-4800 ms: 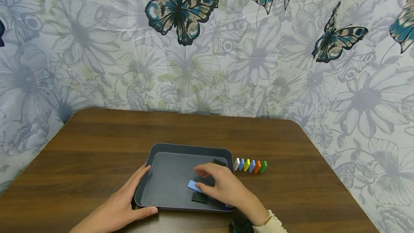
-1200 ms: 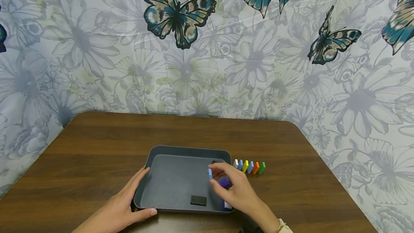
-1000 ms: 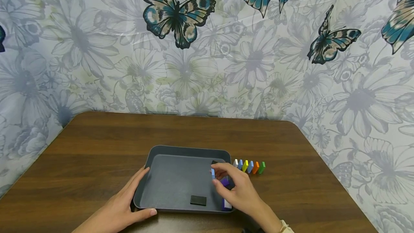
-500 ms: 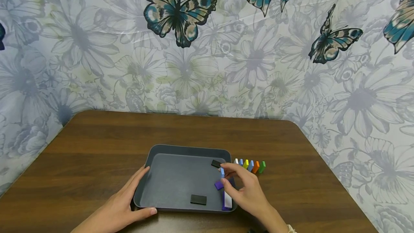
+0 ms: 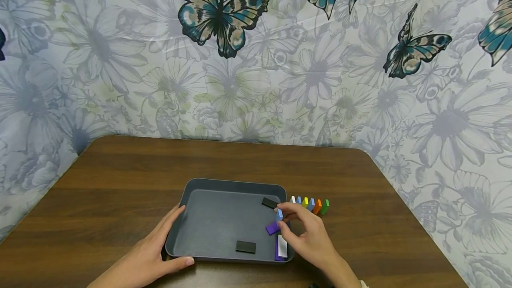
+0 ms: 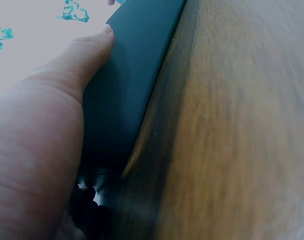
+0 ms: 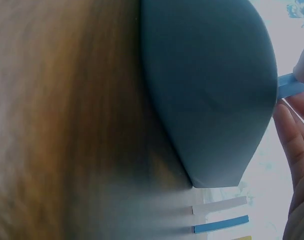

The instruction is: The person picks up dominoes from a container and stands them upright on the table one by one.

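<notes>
My left hand (image 5: 140, 252) rests at the near left corner of a dark grey tray (image 5: 216, 183), fingers straight along its left side, thumb (image 6: 91, 55) against its front wall. My right hand (image 5: 310, 234) pinches a light blue domino (image 5: 279, 214) between thumb and fingers over the tray's right side. The right wrist view shows that light blue domino (image 7: 289, 86) just past the tray wall. Near it in the tray lie a purple domino (image 5: 272, 228), a black domino (image 5: 269, 203) and a white domino (image 5: 282, 246) against another purple one (image 5: 277, 250).
A second black domino (image 5: 245, 247) lies near the tray's front. Right of the tray, several dominoes stand in a row on the wooden table (image 5: 136, 168), from white to an orange domino (image 5: 317, 207) and a green one (image 5: 325, 206). A butterfly-patterned cloth hangs behind.
My right hand picked up the light blue domino from the tray floor, turned it on end and moved it right, uncovering the purple and white dominoes. My left hand stayed at the tray.
</notes>
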A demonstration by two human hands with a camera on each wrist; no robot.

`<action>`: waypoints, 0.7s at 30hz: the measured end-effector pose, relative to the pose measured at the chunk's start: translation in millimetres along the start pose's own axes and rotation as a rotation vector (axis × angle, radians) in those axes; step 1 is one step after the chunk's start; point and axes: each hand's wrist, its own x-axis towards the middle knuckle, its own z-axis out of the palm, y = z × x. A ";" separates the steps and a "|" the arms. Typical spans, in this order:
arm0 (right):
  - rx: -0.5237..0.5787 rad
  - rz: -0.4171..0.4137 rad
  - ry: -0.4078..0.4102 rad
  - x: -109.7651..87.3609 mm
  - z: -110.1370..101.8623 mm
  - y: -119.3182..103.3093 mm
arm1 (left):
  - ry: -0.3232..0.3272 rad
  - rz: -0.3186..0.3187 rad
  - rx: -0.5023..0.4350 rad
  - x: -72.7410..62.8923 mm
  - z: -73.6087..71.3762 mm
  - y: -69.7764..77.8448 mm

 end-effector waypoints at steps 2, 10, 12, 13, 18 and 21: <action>0.004 0.001 0.001 -0.3 -0.9 0.4 | -0.002 -0.002 0.000 0.1 -0.2 -0.5; 0.009 -0.017 0.016 -2.2 -5.5 3.1 | -0.059 -0.055 -0.034 3.3 -2.3 -0.4; 0.003 -0.015 0.019 -2.9 -6.9 4.0 | -0.065 -0.062 -0.039 3.9 -2.1 -0.5; -0.002 -0.009 0.019 -3.3 -7.9 4.4 | -0.067 -0.062 -0.039 4.1 -1.9 -0.7; -0.010 0.027 0.022 -5.8 -13.1 6.4 | -0.070 -0.061 -0.045 4.4 -1.7 -1.7; -0.016 0.030 0.032 -6.7 -16.6 8.3 | -0.069 -0.059 -0.044 4.4 -2.4 -1.7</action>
